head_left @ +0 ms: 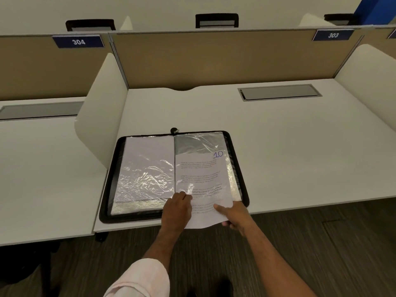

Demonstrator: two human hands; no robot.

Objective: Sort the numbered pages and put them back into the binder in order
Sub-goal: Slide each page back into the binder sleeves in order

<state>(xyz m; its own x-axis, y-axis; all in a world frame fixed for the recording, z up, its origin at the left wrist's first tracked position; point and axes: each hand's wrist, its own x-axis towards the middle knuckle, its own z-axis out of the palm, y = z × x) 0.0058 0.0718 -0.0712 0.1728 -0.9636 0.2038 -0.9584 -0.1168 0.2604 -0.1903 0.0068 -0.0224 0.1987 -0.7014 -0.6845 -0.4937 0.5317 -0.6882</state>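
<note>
Now two hands (176, 211) (234, 215) hold one page (203, 189).

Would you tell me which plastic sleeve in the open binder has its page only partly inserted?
The right-hand sleeve: page 10 sticks out its bottom, held by both hands; the left sleeve is filled.

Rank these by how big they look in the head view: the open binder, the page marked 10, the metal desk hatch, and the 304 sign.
1. Binder
2. Page marked 10
3. Metal desk hatch, farther away, so its real size is unsure
4. 304 sign, farthest
</note>
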